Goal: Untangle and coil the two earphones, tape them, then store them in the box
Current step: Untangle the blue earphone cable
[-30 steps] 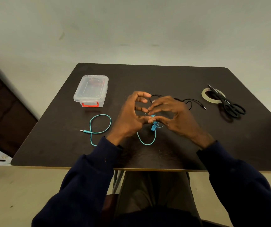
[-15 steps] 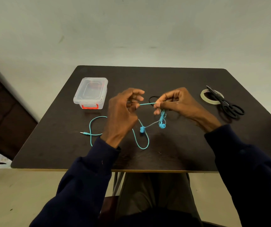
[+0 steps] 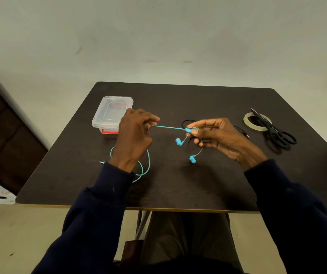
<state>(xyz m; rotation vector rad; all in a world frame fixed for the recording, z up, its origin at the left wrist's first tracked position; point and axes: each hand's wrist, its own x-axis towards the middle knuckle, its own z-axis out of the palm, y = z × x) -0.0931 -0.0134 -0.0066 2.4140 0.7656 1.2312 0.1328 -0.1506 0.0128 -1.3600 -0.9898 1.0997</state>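
the left hand (image 3: 134, 138) is raised above the dark table (image 3: 178, 184), its fingers curled in and its fingertips (image 3: 152, 120) pinched narrow on the blue earphone cable (image 3: 168, 127). from there the cable runs taut and nearly level across to the right hand (image 3: 216, 135), whose thumb and forefinger are closed tight on the cable's blue junction piece, with a small loop of cable showing just above the pinch; the other fingers of that hand are curled loosely underneath. two blue earbuds hang below the right hand on thin leads: one earbud (image 3: 179, 141) just left of the fingers and higher, the other earbud (image 3: 192, 159) lower, close to the table top; whether it touches the table cannot be told. the rest of the blue cable drops behind the left hand and lies in a loop on the table beside the left wrist, its plug (image 3: 103, 162) pointing left by the sleeve. the black earphone (image 3: 188, 122) lies on the table behind the right hand, mostly hidden by it, with its plug end showing to the right of the hand. a clear plastic box (image 3: 112, 113) with its lid on and a red clip on its near side stands at the back left, just behind the left hand. at the back right, well apart from the hands, a roll of tape (image 3: 247, 120) lies flat with black scissors (image 3: 275, 131) resting across it. both sleeves are dark blue.
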